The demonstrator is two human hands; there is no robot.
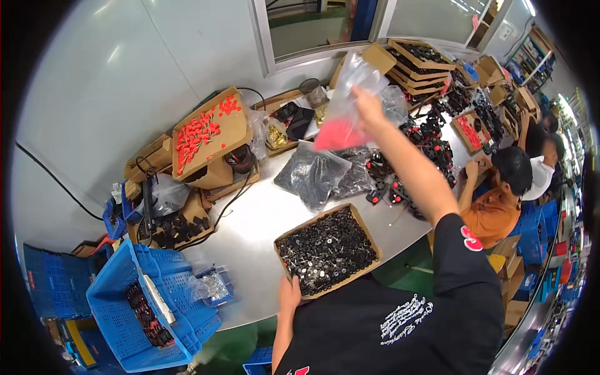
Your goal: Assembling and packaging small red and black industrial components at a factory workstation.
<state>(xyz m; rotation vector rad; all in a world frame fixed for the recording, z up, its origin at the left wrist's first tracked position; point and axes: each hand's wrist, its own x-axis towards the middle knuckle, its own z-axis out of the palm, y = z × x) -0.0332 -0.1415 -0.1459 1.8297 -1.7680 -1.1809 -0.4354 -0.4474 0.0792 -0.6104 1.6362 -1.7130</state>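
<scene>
My right hand [370, 111] is raised over the far side of the table, closed on a clear plastic bag [353, 94]. Small red parts [340, 134] fill the bag's lower end. Down at the near edge, my left hand [290, 294] grips the left front corner of a shallow cardboard tray [328, 291]. Many small black ring-like parts [328, 247] lie in that tray, with some silver pieces among them near the front. Just beyond it, clear bags of dark parts [312, 174] rest flat on the table, below the raised bag.
A tilted cardboard tray of red parts [203, 134] stands at the back left. Blue plastic crates [119, 281] sit at the left. Black assemblies with red bits [428, 147] are heaped right of centre, near stacked cardboard trays [415, 78]. Co-workers [500, 187] sit along the right.
</scene>
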